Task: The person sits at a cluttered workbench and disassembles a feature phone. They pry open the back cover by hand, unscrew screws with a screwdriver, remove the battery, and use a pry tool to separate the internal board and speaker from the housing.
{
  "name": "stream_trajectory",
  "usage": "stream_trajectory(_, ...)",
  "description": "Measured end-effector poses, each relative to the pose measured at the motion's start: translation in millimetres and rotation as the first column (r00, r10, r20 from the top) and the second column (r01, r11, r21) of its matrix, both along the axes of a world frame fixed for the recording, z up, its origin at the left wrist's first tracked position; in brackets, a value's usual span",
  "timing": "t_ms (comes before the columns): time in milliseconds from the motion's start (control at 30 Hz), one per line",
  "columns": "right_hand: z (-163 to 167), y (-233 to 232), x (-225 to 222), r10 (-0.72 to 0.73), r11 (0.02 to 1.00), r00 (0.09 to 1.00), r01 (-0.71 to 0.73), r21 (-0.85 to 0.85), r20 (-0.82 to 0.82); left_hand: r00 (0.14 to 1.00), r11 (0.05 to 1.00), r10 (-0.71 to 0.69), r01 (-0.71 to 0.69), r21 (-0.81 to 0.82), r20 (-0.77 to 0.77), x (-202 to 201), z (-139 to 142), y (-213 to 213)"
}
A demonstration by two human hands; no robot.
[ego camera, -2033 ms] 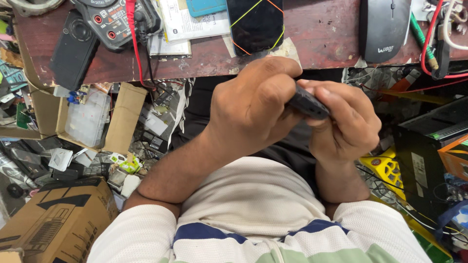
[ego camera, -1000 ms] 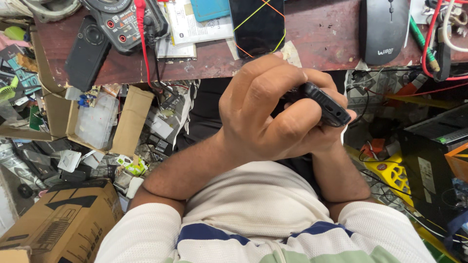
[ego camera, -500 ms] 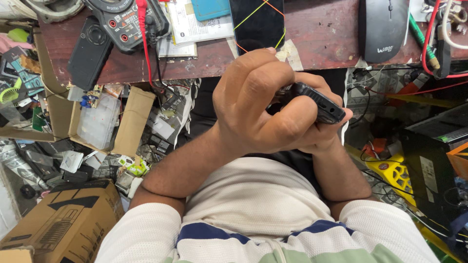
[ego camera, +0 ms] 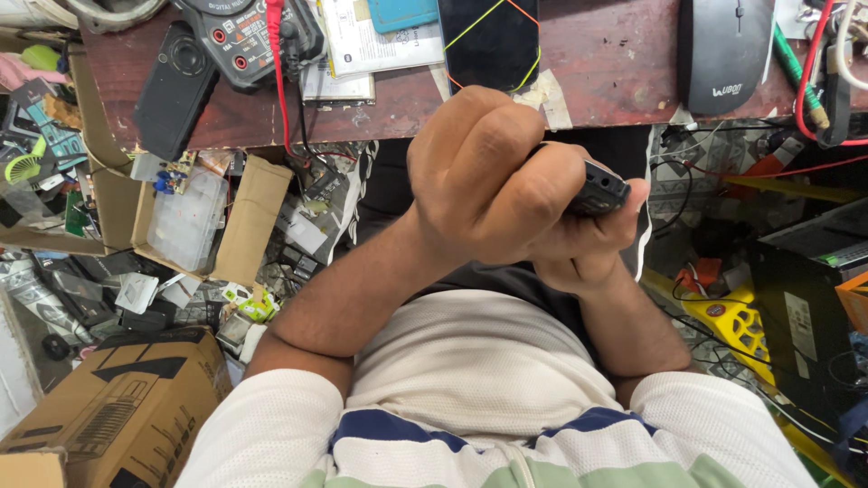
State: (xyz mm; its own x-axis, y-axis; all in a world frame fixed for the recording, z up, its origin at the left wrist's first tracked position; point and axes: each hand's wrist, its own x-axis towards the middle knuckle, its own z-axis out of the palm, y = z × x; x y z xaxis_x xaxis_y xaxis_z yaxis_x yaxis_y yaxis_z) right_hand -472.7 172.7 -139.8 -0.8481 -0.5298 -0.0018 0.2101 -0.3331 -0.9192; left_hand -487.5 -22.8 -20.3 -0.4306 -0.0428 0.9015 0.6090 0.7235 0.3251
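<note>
I hold a small black handset-like device (ego camera: 599, 188) in both hands, in front of my chest and just below the desk edge. My left hand (ego camera: 484, 181) is closed over its top and hides most of it. Only its right end, with small ports, sticks out. My right hand (ego camera: 588, 253) cups the device from beneath, its thumb pressed against the exposed end.
The reddish wooden desk (ego camera: 615, 86) carries a multimeter (ego camera: 249, 36) with red leads, a black smartphone (ego camera: 488, 36), a black mouse (ego camera: 723, 50) and a black flat case (ego camera: 176, 86). Below lie cardboard boxes (ego camera: 108, 407), a clear plastic parts case (ego camera: 185, 221), cables and clutter.
My left hand has wrapped further over the device, which was more exposed two seconds ago. Both hands rose slightly toward the desk edge and the device tilted.
</note>
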Motion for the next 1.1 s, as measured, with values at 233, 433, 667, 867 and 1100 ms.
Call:
stream_trajectory(233,-16,15,-2,0.061,0.978,0.956,0.001,0.211,-0.286,0.997,0.999,-0.044,0.045,0.017,-0.067,-5,-1,-1)
stream_trajectory(433,-8,12,-4,0.022,0.999,0.999,-0.021,0.038,-0.028,0.996,0.998,-0.033,0.036,0.043,-0.080,-2,-3,4)
stream_trajectory(667,28,-4,-1,0.049,0.965,0.913,0.061,0.254,-0.405,0.997,0.993,-0.072,0.074,0.097,-0.020,3,-4,6)
stream_trajectory(867,44,-11,-2,0.135,0.955,0.918,-0.020,0.296,-0.374,0.986,0.977,-0.164,0.161,0.141,0.008,4,-7,-2)
stream_trajectory(1100,45,-21,-4,0.058,0.985,0.971,-0.019,0.169,-0.231,0.978,0.972,-0.180,0.161,0.171,0.105,8,-14,-11)
